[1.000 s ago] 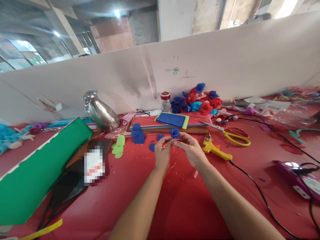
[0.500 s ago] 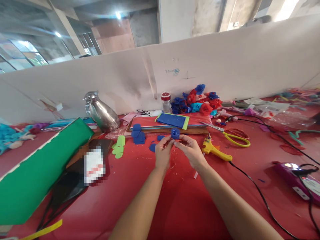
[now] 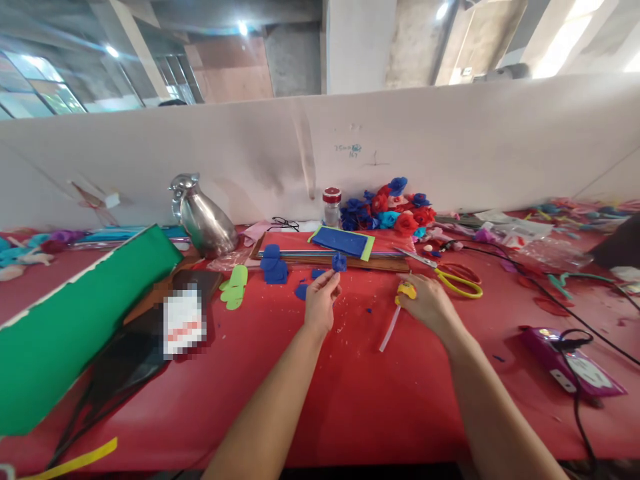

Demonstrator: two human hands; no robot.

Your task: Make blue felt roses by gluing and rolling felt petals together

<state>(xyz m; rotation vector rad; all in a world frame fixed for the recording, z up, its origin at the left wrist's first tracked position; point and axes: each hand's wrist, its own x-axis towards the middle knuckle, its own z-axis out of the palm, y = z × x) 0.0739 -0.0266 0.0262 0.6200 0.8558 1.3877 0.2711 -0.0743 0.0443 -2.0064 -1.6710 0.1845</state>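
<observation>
— So which step is this?

— Gluing, by my judgement. The left hand [image 3: 320, 303] pinches a small blue foam rose [image 3: 339, 262] between closed fingers [image 3: 331, 279], held up just above the red tabletop [image 3: 360, 400], near the stack of foam sheets [image 3: 345, 243]. The right hand [image 3: 427, 300] lies over the yellow glue gun [image 3: 405, 291]; its fingers curl around the body, though I cannot tell whether they grip it firmly or only rest on it.

— And what does the next move call for?

— Probably lifting the gun clear of its glue stick [image 3: 389, 329] and black cord, then bringing nozzle and rose together without squashing the petals. More blue petal pieces [image 3: 275, 265] wait just left of the rose.

— Any containers about?

— Two at the far side. A steel jug [image 3: 204, 223] stands to the left; its contents are hidden. A small red-capped glass jar [image 3: 331, 207] stands beside the heap of finished red and blue roses [image 3: 395, 203]; what is inside is too small to tell.

— Anything else close by?

— Yellow-handled scissors [image 3: 450, 273], just right of the gun.
</observation>
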